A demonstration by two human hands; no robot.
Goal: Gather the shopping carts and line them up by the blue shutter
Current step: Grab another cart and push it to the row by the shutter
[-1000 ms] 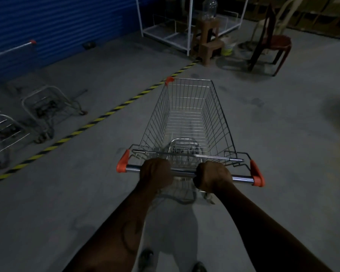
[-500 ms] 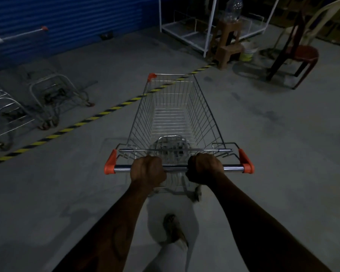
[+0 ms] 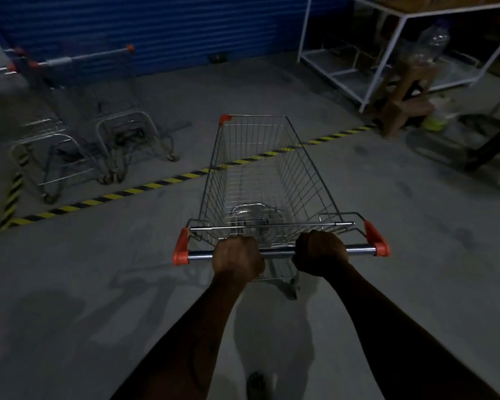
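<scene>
Both hands are on the bar: the left hand [image 3: 238, 258] is wrapped tight round the cart's handle [image 3: 280, 251] left of centre, fingers curled fully over the steel, and the right hand [image 3: 321, 253] is clamped on it the same way right of centre, knuckles up. The cart [image 3: 267, 180] sits dead ahead on the grey floor [image 3: 98, 284], basket empty, orange caps at each end of the handle and one on the front left corner. Its nose reaches over the striped line [image 3: 122, 193], that yellow-and-black tape running diagonally from lower left to upper right across the floor. Beyond the tape, on the left, two parked carts [image 3: 98, 125] stand side by side close to the blue shutter [image 3: 156, 27], their handles toward the camera's left and their frames blurred in the dim light. The held cart is well apart from them, on the near side of the tape. Off to the upper right stands a white rack [image 3: 373, 76], with a brown stool [image 3: 407, 102] beside it and a clear bottle [image 3: 430, 44] on top of the stool. Down at the bottom edge, a shoe [image 3: 257, 385] shows between the forearms.
</scene>
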